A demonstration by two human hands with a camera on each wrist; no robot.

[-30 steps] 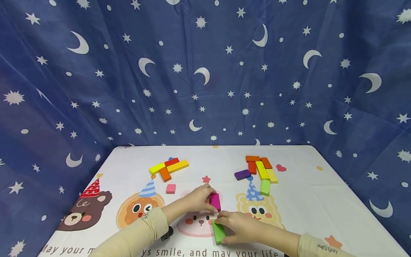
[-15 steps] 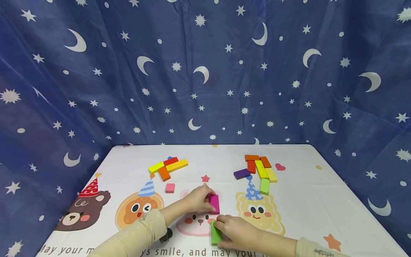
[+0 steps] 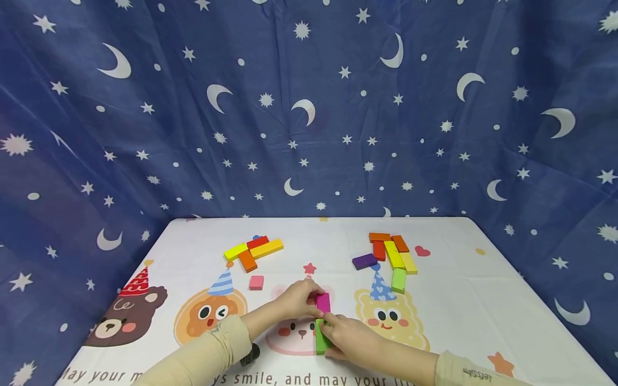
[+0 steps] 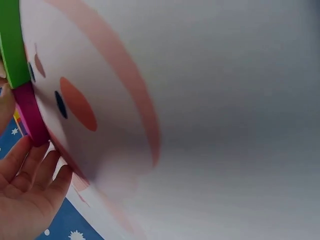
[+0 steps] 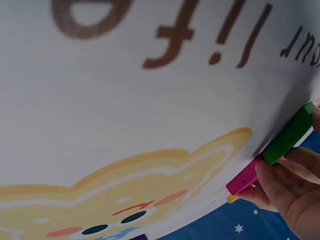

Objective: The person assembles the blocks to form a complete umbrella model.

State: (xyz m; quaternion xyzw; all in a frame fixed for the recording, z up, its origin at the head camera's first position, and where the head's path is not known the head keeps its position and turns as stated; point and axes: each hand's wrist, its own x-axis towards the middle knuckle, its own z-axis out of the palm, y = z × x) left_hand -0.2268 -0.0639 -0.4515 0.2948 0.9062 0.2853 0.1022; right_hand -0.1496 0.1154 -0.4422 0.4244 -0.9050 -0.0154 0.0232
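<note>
Per head cam, I read L sleeve (image 3: 193, 354) and R sleeve (image 3: 475, 371) as matching: cream/beige, plain fabric, soft creases nr. the cuff. R sleeve carries dark lettering (image 3: 478, 373) nr. its cuff (too small for me to read remotely). L sleeve: faint dark marking (image 3: 217, 327), approx. same loc. Both cuffs terminate above the wrist; L hand (image 3: 298, 300) and R hand (image 3: 354, 340) are bare.

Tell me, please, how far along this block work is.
Looks done: the magenta block and the green block meet end to end. In hand: the left hand holds the magenta block, the right hand the green. Perhaps remaining: the pink block, lying apart from the others.
</note>
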